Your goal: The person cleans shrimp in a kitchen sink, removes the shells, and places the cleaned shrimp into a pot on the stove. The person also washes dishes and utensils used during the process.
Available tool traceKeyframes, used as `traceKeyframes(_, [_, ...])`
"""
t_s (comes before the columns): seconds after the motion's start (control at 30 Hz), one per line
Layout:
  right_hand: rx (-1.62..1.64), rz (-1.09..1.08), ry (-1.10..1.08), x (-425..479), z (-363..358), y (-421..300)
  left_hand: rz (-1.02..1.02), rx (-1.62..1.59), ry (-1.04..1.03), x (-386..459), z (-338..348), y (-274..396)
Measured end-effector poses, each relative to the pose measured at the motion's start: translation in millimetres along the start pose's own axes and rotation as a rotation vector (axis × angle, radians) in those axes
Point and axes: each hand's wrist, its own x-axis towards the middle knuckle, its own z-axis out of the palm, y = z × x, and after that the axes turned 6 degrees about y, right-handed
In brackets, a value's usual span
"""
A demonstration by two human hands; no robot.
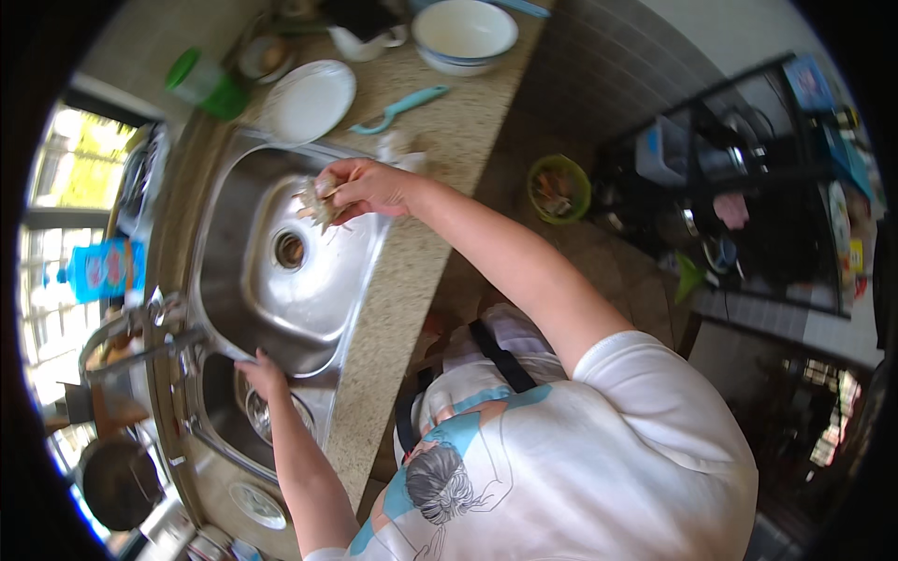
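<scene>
Above the larger stainless steel basin (231, 210), my right hand (358, 189) holds a ragged clump of pale food scraps (319, 207) in its fingertips. Beneath and to the left of it is the round drain (289, 250), with something brown inside. My left hand (266, 377) is at the divider between the two basins, its fingers pointing toward the faucet (168, 347); whether it grips the edge cannot be made out. Under that wrist, a shiny metal strainer or bowl (258, 415) sits in the smaller basin (221, 393), partly hidden by the forearm.
A white plate (312, 102) overhangs the sink's far corner. A teal peeler (414, 104), a crumpled white item (401, 151), white bowls (463, 35) and a green-lidded container (207, 84) stand on the speckled counter (393, 280). On the floor is a green bin (586, 186) holding scraps.
</scene>
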Motion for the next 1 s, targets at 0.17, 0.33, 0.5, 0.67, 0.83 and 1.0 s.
traceKeyframes(0.17, [0.022, -0.142, 0.086, -99.9, -63.8, -48.0, 0.184, 0.113, 0.090, -22.1, -2.8, -10.1])
traceKeyframes(0.33, [0.066, -0.270, 0.335, -215.2, -162.7, -75.6, 0.223, 0.312, 0.104, -59.4, -15.9, -3.6])
traceKeyframes(0.5, [0.012, -0.175, 0.717, -301.3, -277.5, -61.8, 0.188, 0.446, 0.154, -68.0, -5.2, -34.6])
traceKeyframes(0.67, [0.013, 0.056, 0.992, -324.2, -404.7, 8.5, 0.120, 0.667, 0.098, -108.0, -13.1, 20.6])
traceKeyframes(0.83, [-0.445, 0.479, 1.219, -312.9, -511.8, 105.4, 0.130, 0.786, 0.084, -119.3, -23.6, 45.2])
traceKeyframes(1.0, [-0.516, 0.684, 1.281, -314.3, -563.0, 148.6, 0.227, 0.826, 0.099, -127.9, -30.3, 44.9])
